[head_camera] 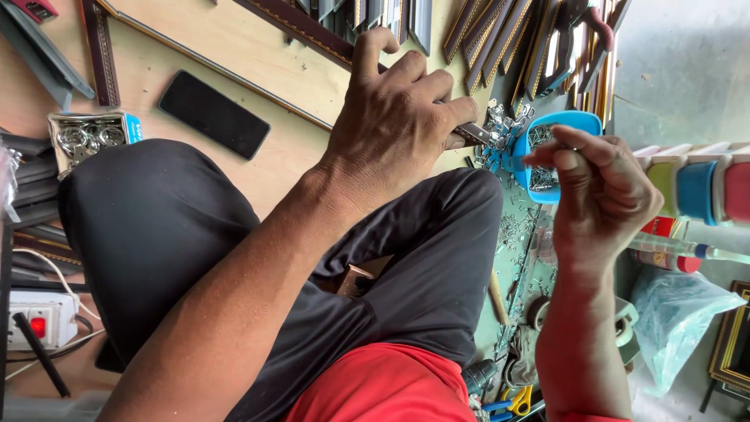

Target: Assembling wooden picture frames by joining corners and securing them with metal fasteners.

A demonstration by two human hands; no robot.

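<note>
My left hand (pixel 398 109) curls over the edge of a dark picture-frame moulding (pixel 301 30) that lies on a pale wooden board, with a thin metal-looking strip (pixel 473 133) sticking out past its fingertips. My right hand (pixel 601 195) is raised just right of it. Its thumb and forefinger are pinched together at the rim of a blue dish (pixel 564 121) filled with small metal fasteners. Whatever is in the pinch is tiny and mostly hidden. My knees in black trousers (pixel 195 227) fill the middle of the view.
A black phone (pixel 213 114) and an open box of metal rings (pixel 90 134) lie on the board at left. A power strip (pixel 39 320) sits at lower left. Coloured tape rolls (pixel 695 187), a glue tube (pixel 680 248), a plastic bag (pixel 672 312) and scissors (pixel 512 402) lie at right. Frame mouldings (pixel 500 35) are stacked at top.
</note>
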